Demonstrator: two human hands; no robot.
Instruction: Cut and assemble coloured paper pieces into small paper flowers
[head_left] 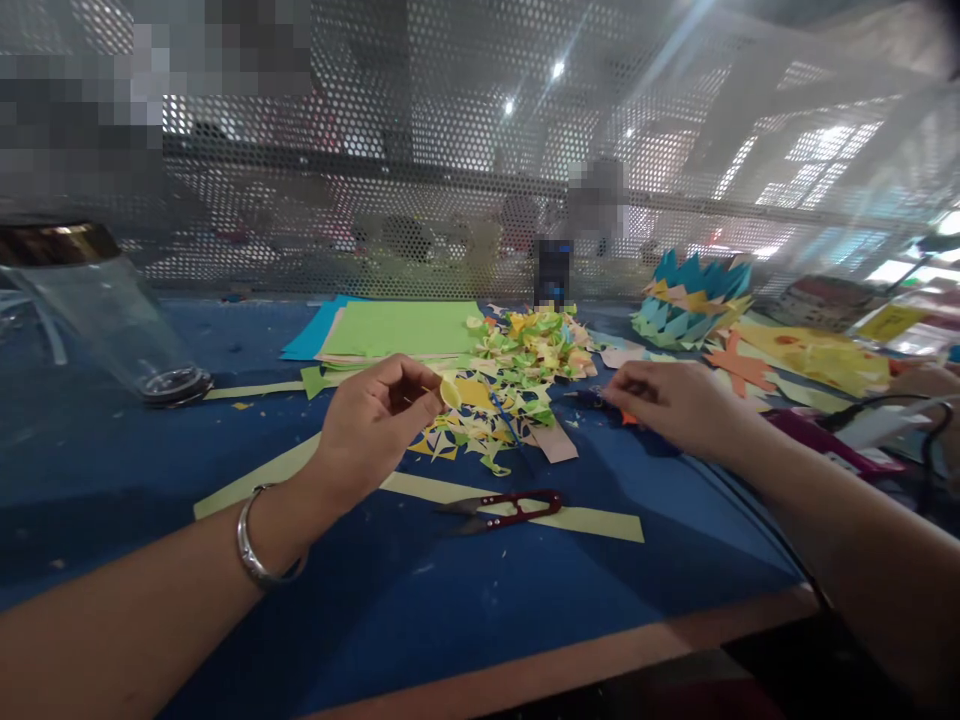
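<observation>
While the left hand (375,425) is raised just above the blue desk (525,600), its fingers (420,395) pinch a small pale-yellow paper petal (451,392) w/ a thin stem; silver bangle (259,550) on that wrist. Head view only. Right hand (675,405) lies palm-down further right, fingers bent over smth small & orange at the fingertips, touching the desk; can't tell if it's actually gripped or what it is. Btwn the two hands, slightly behind: heap of cut paper scraps, green/yellow/pink (525,375). Behind that heap, flat sheets of green and blue paper (397,328), stacked. Near edge, below the left hand: red-handled thread snips (502,508) lying on a long pale-yellow paper strip (420,488), blades pointing left. Far left: clear glass jar w/ gold lid (97,300), tilted, well apart from both hands. Back right: blue zigzag paper crown shape (690,300), w/ orange & yellow paper cutouts (787,360) beside it. Perforated metal screen (450,180) stands along the desk's far side.
</observation>
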